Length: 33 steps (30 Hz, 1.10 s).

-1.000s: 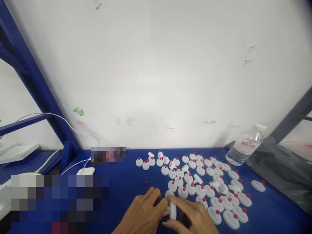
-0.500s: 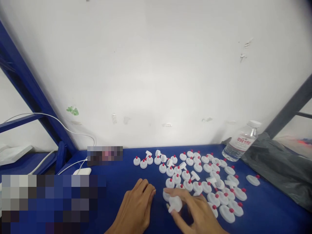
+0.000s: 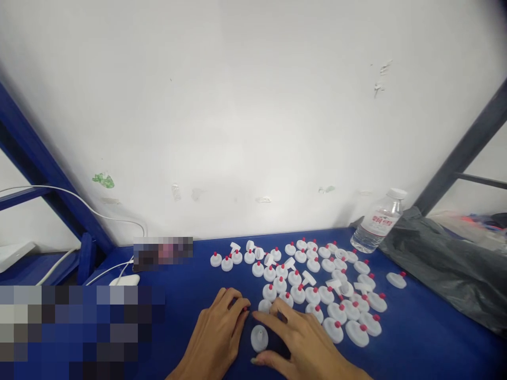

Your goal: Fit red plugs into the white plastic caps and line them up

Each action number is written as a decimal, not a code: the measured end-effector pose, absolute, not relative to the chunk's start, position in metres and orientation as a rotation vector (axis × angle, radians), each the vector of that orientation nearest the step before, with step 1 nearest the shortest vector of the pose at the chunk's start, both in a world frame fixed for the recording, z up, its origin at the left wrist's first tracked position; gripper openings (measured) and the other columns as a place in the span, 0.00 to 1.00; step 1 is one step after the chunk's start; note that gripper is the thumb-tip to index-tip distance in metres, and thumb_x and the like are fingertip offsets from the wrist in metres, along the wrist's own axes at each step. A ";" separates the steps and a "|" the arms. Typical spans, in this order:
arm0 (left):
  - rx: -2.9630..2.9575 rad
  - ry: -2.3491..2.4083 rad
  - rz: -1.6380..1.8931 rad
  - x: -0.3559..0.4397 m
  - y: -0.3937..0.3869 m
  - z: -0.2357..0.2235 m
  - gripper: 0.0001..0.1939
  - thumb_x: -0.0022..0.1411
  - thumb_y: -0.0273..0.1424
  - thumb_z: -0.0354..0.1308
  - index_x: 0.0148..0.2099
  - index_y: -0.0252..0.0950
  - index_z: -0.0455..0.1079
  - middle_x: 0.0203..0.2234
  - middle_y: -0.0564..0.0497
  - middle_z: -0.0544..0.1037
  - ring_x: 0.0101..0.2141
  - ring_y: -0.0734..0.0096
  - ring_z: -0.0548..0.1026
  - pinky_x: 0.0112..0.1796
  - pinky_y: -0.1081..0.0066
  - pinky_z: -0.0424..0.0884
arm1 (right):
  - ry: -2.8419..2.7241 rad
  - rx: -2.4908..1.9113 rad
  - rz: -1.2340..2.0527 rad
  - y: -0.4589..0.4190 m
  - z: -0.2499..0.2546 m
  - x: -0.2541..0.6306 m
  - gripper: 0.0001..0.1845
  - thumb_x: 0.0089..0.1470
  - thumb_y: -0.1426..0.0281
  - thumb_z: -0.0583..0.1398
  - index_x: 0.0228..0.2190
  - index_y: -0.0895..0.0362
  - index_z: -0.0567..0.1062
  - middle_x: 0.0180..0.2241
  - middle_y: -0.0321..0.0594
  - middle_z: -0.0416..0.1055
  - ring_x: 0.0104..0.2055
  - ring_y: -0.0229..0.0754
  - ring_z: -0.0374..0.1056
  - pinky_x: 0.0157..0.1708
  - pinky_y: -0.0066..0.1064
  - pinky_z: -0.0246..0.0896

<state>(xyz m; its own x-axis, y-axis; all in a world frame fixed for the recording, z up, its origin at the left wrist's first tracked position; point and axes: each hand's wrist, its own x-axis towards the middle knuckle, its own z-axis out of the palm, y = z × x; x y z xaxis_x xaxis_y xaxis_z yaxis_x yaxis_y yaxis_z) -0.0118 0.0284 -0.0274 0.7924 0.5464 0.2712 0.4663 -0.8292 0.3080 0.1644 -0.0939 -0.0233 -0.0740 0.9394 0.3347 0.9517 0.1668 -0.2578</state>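
Observation:
In front of me a white round lid with a short nozzle (image 3: 259,339) sits on the blue table, with no red tip on it. My right hand (image 3: 297,335) is around it, thumb and index finger spread on either side and apart from it. To the left, my left hand (image 3: 219,330) is closed, thumb against curled fingers, with a small red tip (image 3: 245,309) showing at the fingertips. Beyond the right hand stand many similar white lids with red tips (image 3: 326,295). Another white lid (image 3: 264,306) is partly hidden behind the right fingers.
A water bottle (image 3: 378,221) stands at the back right beside a grey plastic bag (image 3: 420,264). White cables (image 3: 106,215) and a white device (image 3: 125,280) lie at the left. Blue metal posts (image 3: 51,163) flank the table (image 3: 186,282), and a white wall rises behind.
The right hand has let go of the white lid, which now rests nozzle up on the table. A red tip now shows at the left fingertips. The view has shifted slightly right.

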 end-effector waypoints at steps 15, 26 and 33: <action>2.670 0.740 0.795 -0.015 0.020 -0.015 0.14 0.68 0.24 0.45 0.51 0.42 0.66 0.41 0.49 0.75 0.42 0.64 0.75 0.34 0.67 0.73 | -1.958 -1.746 -0.515 -0.091 -0.014 0.179 0.22 0.64 0.64 0.56 0.58 0.53 0.69 0.54 0.42 0.74 0.51 0.53 0.69 0.50 0.48 0.67; 2.741 0.453 0.940 -0.017 0.007 -0.009 0.06 0.63 0.29 0.53 0.43 0.39 0.64 0.32 0.51 0.74 0.33 0.65 0.73 0.28 0.69 0.64 | -2.026 -1.264 -0.228 -0.097 -0.009 0.166 0.10 0.68 0.70 0.51 0.46 0.55 0.70 0.41 0.43 0.77 0.46 0.39 0.75 0.48 0.27 0.72; 2.920 0.397 0.662 -0.018 0.004 0.000 0.03 0.67 0.30 0.51 0.38 0.39 0.62 0.31 0.51 0.73 0.31 0.66 0.71 0.26 0.68 0.59 | -1.978 -1.233 -0.016 -0.101 -0.020 0.167 0.09 0.66 0.68 0.55 0.48 0.51 0.63 0.45 0.43 0.77 0.49 0.41 0.76 0.47 0.27 0.73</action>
